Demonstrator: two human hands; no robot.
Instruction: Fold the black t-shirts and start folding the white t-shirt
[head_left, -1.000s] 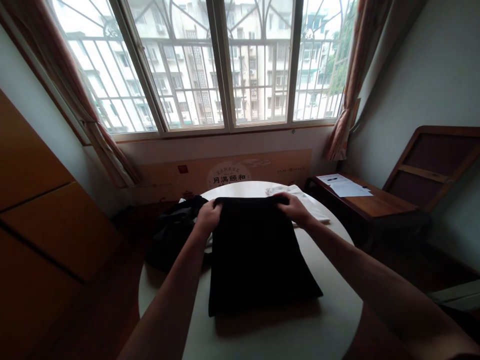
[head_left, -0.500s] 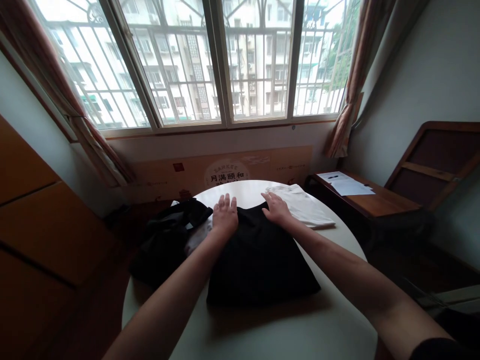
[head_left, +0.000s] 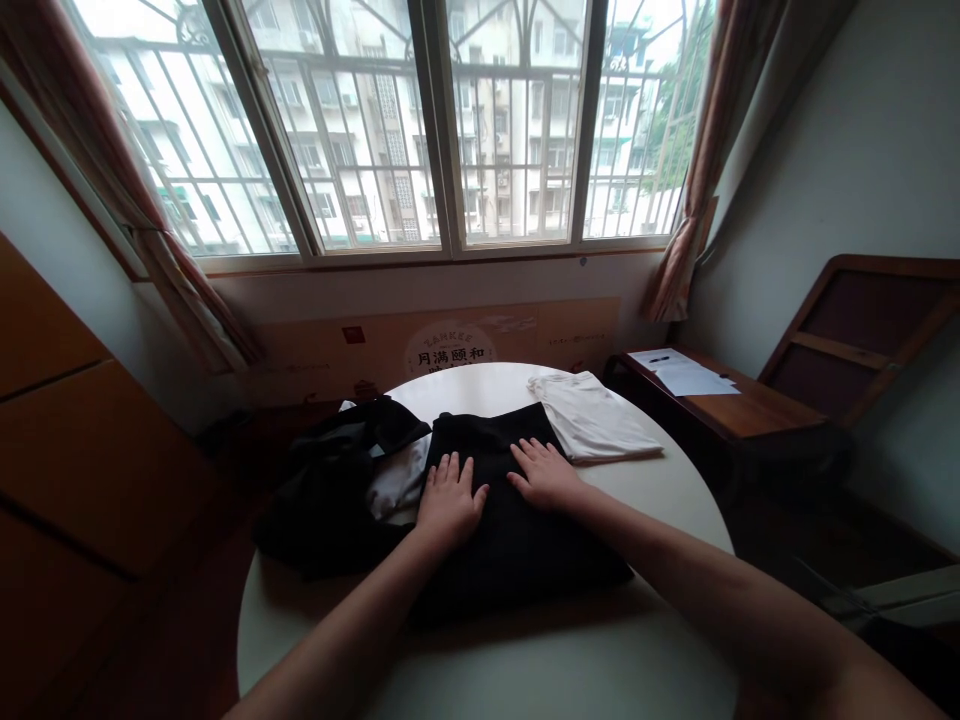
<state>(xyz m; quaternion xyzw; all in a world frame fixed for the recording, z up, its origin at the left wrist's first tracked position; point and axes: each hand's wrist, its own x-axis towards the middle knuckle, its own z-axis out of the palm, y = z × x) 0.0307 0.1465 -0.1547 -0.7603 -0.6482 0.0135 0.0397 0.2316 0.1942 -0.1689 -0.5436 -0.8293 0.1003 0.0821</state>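
A folded black garment [head_left: 517, 540] lies on the round white table [head_left: 525, 670] in front of me. My left hand [head_left: 450, 500] rests flat on its left middle part, fingers spread. My right hand [head_left: 544, 475] lies flat beside it on the cloth, palm down, holding nothing. A folded white garment [head_left: 592, 425] sits at the table's far right, just beyond the black one. A heap of dark and pale clothes [head_left: 345, 480] lies to the left of my left hand.
A cardboard box with printed characters [head_left: 450, 345] stands behind the table under the window. A low wooden desk [head_left: 720, 400] with papers and a pen is at the right. Wooden panels [head_left: 82, 450] line the left side.
Both hands let go of the garment's far edge, flattened onto it, then slid back toward me along the cloth. The view has tilted slightly.
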